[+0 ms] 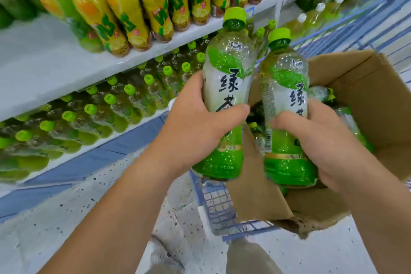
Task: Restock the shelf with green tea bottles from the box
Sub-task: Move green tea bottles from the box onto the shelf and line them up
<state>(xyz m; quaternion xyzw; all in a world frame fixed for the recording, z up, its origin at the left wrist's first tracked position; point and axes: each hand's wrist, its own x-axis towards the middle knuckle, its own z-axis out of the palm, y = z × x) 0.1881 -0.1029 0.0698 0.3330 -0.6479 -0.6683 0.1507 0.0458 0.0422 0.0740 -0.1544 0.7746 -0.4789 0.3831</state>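
I hold two green tea bottles upright over the gap between shelf and box. My left hand (195, 122) grips the left bottle (226, 87) around its middle. My right hand (318, 138) grips the right bottle (287, 104) low on its label. Both have green caps and green-and-white labels. The open cardboard box (378, 95) sits behind and under my right hand, with more green tea bottles (322, 93) lying inside. The lower shelf (93, 149) to the left holds several rows of green-capped tea bottles (111, 109).
The upper shelf (44, 55) carries yellow-labelled drink bottles (124, 11). The box rests in a blue wire cart (213, 204). Speckled pale floor (66, 218) lies below my arms. More bottles (320, 9) stand on shelves at the far right.
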